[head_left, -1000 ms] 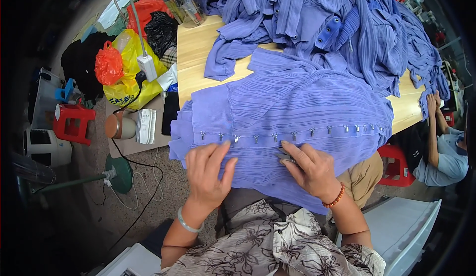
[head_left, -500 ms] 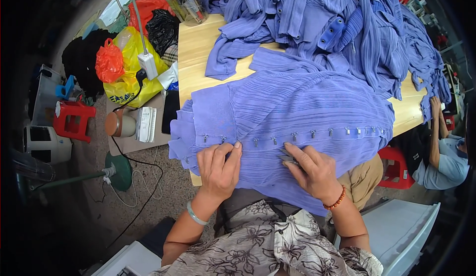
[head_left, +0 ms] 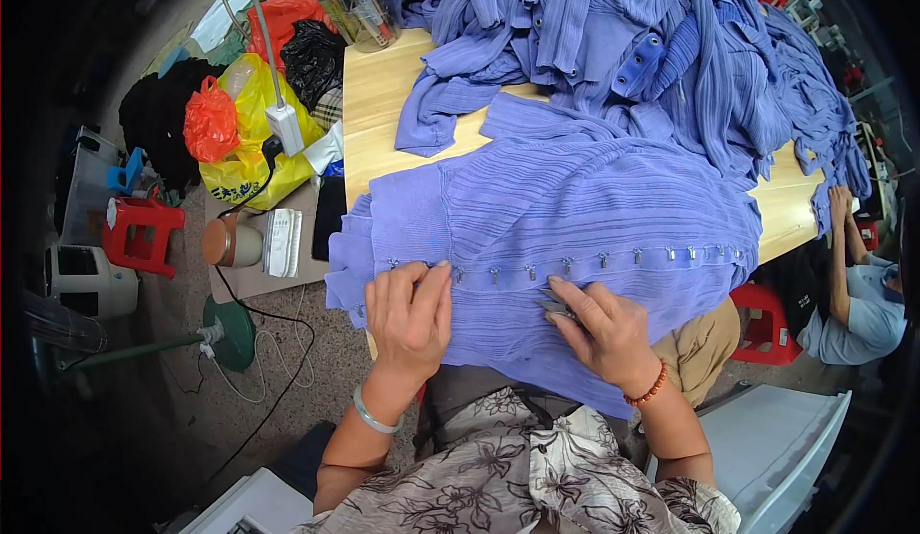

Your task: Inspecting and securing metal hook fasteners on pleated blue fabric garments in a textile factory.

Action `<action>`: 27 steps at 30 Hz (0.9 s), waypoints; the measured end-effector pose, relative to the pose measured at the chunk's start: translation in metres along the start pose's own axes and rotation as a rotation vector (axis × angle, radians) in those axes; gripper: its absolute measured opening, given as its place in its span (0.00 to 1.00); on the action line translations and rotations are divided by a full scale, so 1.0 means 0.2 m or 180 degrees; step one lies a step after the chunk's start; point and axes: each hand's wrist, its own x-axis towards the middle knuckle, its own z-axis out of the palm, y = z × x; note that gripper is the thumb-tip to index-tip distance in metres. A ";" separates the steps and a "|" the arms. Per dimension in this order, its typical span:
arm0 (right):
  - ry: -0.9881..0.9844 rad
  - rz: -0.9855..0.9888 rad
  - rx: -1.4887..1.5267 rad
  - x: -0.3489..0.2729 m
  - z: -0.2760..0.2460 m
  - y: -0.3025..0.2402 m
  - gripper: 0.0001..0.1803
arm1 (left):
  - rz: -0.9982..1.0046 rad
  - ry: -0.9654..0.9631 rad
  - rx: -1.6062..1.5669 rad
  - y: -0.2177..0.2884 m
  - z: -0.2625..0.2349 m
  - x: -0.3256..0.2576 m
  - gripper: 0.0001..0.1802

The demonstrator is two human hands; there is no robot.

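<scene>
A purple ribbed knit garment lies across the table in front of me, its hem band to the left. Along its front edge runs a row of small metal hook clasps. My left hand is closed at the edge near the hem band, thumb and fingertips pressed on the cloth. Over the lower middle of the garment, my right hand is closed round small metal thread snips; only their pointed tips show between thumb and forefinger.
More purple garments are heaped at the back of the wooden table. A jar of tools stands at its far left corner. Plastic bags, a white power strip and a red stool are leftward. Another person sits at right.
My left hand has slid a little to the left along the edge, and a clasp beside its thumb now shows. My right hand stays in place with the snips.
</scene>
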 end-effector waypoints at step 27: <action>-0.0086 -0.0106 0.0120 0.03 -0.05 -0.06 0.25 | -0.0630 -0.0547 -0.0864 0.02 -0.10 -0.01 0.08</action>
